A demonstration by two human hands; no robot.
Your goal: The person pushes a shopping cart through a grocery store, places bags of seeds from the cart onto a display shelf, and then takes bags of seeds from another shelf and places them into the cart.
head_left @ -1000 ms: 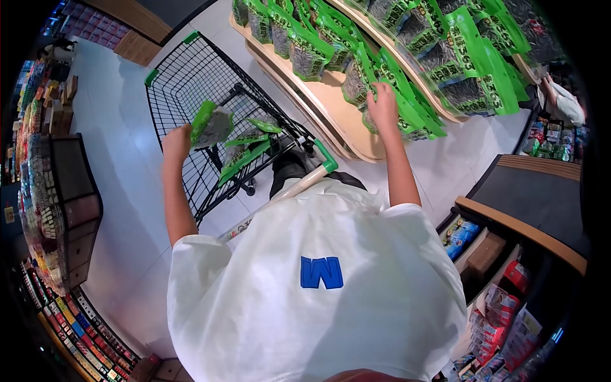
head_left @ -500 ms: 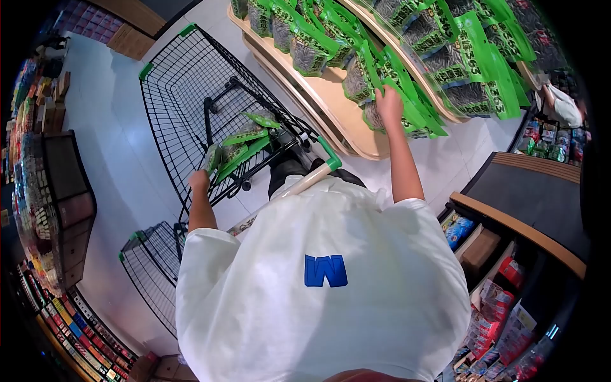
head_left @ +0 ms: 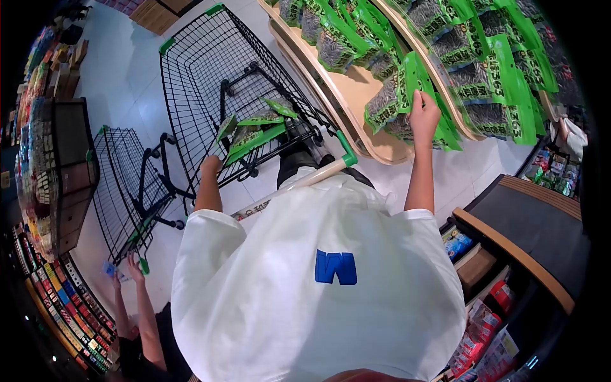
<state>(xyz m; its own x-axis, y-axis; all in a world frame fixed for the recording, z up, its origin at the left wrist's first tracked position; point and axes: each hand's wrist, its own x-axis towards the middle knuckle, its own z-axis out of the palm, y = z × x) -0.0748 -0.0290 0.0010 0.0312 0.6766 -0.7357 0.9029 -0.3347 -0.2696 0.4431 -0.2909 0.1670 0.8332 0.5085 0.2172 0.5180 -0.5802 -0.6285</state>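
My right hand (head_left: 425,118) is closed on the green upper edge of a bag of sunflower seeds (head_left: 388,105), which has a clear window showing dark striped contents. The bag hangs tilted over the lower shelf (head_left: 353,95), in front of similar bags. At the near left side of the shopping cart (head_left: 210,70), my left hand (head_left: 210,167) has its fingers curled; what they grip is hidden. Several green seed bags (head_left: 254,137) lie in the cart just beyond that hand.
More green bags (head_left: 487,89) fill the upper shelf at right. A second cart (head_left: 124,184) stands at left, near another person's raised hands (head_left: 135,267). Packed shelves (head_left: 60,305) line the lower left. A dark counter (head_left: 528,223) is at right.
My right hand has drawn a bag forward, and its printed front now shows. The view has shifted, moving the cart and shelf rightward. Another person's arms and more of the second cart have appeared.
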